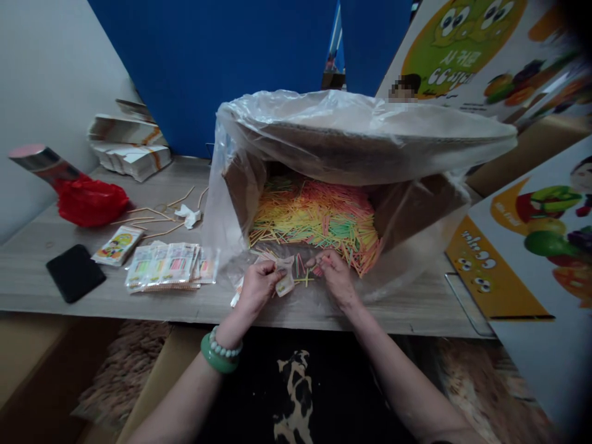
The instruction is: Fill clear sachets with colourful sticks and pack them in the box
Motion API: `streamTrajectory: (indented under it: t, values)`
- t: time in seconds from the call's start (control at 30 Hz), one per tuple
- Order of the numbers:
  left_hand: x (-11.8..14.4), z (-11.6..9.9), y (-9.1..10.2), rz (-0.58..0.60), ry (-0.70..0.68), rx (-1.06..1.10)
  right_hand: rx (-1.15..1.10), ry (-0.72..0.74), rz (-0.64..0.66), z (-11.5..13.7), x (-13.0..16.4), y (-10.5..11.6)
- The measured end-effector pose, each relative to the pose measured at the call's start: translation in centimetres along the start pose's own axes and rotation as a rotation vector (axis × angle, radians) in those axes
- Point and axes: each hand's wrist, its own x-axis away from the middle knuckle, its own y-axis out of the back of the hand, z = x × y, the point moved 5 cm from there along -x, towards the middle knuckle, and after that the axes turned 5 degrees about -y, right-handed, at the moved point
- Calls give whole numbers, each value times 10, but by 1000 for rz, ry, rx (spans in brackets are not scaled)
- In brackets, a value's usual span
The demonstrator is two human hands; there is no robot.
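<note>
My left hand is closed on a small clear plastic packet with a printed label, just in front of the open box. Across from it, my right hand has its fingertips pinched on a few pinkish sticks, beside the packet's end. Behind both hands, a heap of thin coloured sticks, yellow, pink, green and orange, lies inside a cardboard box lined with clear plastic. Some loose sticks rest on the plastic between my hands. To the left are filled packets in overlapping piles.
A black flat object, a small printed pack, thin tan strands, a red-wrapped object and stacked white cartons occupy the table's left side. Large printed boxes stand right; a blue panel is behind.
</note>
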Motion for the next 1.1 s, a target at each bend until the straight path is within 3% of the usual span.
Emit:
streamTrajectory:
  t: [0.17,0.27,0.53,0.73,0.83,0.97,1.1]
  values:
    - [3,-9,-4,31,-47,-150,-385,45,74,66,-5,-19]
    - [6,-15,-9,76,-38,-150,-514,84,126,82,-5,-38]
    - [12,-11,-8,162,43,35,-437,-37,190,51,-2,-57]
    - [8,-8,-15,221,-94,160,-280,-93,352,41,-3,-58]
    - [5,0,-13,207,-16,336,-180,-61,420,39,-1,-55]
    - [5,2,-3,151,13,454,-133,-49,315,27,1,-47]
    - [7,0,-4,190,16,513,114,-51,201,12,2,-44]
